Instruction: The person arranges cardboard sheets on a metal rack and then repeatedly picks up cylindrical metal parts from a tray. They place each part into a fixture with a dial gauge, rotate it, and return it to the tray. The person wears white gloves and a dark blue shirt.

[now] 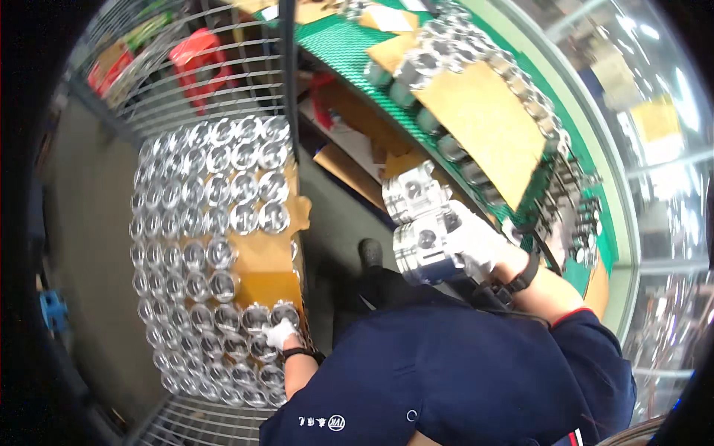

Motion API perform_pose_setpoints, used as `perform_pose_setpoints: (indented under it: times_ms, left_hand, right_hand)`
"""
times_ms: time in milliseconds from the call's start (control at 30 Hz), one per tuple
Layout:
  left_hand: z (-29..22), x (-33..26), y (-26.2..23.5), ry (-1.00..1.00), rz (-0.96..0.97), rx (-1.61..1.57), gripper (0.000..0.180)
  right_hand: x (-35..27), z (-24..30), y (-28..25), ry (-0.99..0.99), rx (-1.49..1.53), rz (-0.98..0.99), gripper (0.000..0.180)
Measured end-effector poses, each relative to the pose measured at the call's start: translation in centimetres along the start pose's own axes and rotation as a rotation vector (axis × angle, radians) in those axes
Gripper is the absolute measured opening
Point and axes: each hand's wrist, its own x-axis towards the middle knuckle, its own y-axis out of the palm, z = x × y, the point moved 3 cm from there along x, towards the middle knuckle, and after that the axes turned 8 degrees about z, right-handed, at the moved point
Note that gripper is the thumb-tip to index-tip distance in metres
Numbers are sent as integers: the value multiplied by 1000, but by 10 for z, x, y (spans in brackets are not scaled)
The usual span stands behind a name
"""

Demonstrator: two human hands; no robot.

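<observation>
- We see the right hand (480,249), in a white glove, clamped around a stack of pistons (424,223): two shiny metal ones, one above the other, carried between the wire cage and the bench.
- The left hand (281,332), also gloved in white, reaches down into the cage and rests on a piston (285,314) at the near right edge of the top layer; its fingers curl over the crown, but we cannot tell if they grip it.
- That layer (201,245) fills the cage (223,82) in rows about five or six wide; we cannot count them exactly, since the far ones blur together.
- A brown cardboard sheet (268,256) shows where pistons are missing from the right side of the layer.
- On the right runs a bench with a green mat (338,41). On it lies a large brown cardboard sheet (483,123), with more pistons (461,41) lined along its edges, too many and too blurred to count.
- At the bench's near end stand dark metal parts (580,212); we cannot make out their number.
- Beyond the cage bars we see a red package (195,52) and a second red-and-tan one (108,67), both blurred.
- A small blue object (53,308) sits at the far left edge.
</observation>
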Motion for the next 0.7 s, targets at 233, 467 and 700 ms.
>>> perform_pose_setpoints:
  times_ms: [233, 467, 700]
  left_hand:
    - [24, 4, -3, 120, 88, -36, 72]
    - [27, -19, -9, 224, 530, -290, 76]
    - [-99, -167, -48, 546, 500, -13, 61]
  right_hand:
    - [-69, 84, -106, -158, -360, -432, 53]
    - [-66, 121, -332, -29, -784, -989, 67]
    - [-57, 129, -478, 325, -905, -1217, 80]
